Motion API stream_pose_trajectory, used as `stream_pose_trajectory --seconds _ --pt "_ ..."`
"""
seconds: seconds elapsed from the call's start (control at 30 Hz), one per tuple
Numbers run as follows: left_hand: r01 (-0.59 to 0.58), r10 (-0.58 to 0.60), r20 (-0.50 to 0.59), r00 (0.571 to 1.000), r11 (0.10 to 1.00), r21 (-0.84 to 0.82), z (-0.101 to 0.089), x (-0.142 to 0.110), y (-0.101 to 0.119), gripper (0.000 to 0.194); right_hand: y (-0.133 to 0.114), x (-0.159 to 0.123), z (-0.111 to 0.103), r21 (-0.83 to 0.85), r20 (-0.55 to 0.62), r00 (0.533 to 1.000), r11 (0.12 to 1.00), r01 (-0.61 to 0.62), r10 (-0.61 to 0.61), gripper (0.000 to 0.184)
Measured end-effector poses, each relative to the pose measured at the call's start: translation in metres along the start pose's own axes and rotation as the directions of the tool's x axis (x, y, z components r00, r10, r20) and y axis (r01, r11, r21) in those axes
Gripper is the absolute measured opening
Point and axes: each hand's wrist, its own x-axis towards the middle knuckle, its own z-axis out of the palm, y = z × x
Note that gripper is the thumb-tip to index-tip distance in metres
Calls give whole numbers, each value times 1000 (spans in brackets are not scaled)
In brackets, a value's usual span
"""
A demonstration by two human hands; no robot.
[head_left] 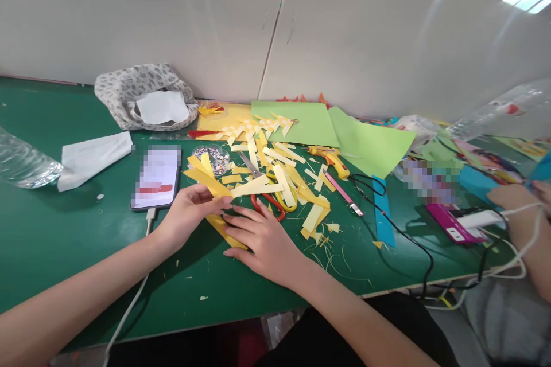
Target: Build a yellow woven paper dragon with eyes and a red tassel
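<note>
My left hand [191,212] pinches a small bundle of folded paper strips [210,182], yellow and cream, which fan out above its fingertips. One yellow strip [226,233] runs down from the bundle beneath my right hand [267,238]. That hand's fingers are stretched out and spread, their tips beside the bundle, the thumb touching the lower strip. Scissors [279,212] with red handles lie just beyond the right hand, partly covered by cream strips. More loose strips [318,218] and thin trimmings are scattered to the right.
A charging phone [157,175] lies on the left. Farther back are a dish of small beads [219,160], a woven strip piece [258,126] and a patterned cloth bag [144,77]. A yellow glue gun [331,160], pink cutter [342,192] and purple power strip [454,226] lie right, near another person's hand [508,198].
</note>
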Motion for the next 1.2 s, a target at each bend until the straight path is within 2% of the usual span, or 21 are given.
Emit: stream_pose_trajectory --seconds 0.13,0.43,0.77,0.83,0.9,1.0,1.07,1.1,1.2 --pt "9 -11 45 999 999 48 -1 -1 0 21 -2 0 5 -7 -55 998 1000 9 -10 23" --pt "-3 -4 61 998 993 121 1 -2 2 22 -10 -1 13 133 -120 990 990 -55 71 30" --pt "-11 0 86 996 993 121 2 -4 3 19 -18 -2 10 3 -124 991 999 49 -48 35" --pt "-16 5 85 996 993 120 2 -3 3 19 -19 -1 5 77 -149 988 995 63 -51 34" --pt "-14 4 93 996 994 108 2 -3 3 19 -21 0 -3 228 -188 982 971 68 -24 30" --pt "-8 -4 111 994 994 107 1 -2 2 21 -19 3 -21 498 -227 963 867 -11 143 21" --pt "-8 -5 109 994 993 117 1 -2 1 22 -12 4 -34 648 -222 912 752 -125 343 14" --pt "-6 -7 105 994 993 122 0 -2 1 23 -6 4 -39 713 -229 860 680 -170 455 12" --pt "17 -28 99 995 994 105 -1 -2 0 21 20 2 -49 854 -258 648 483 -194 716 21"
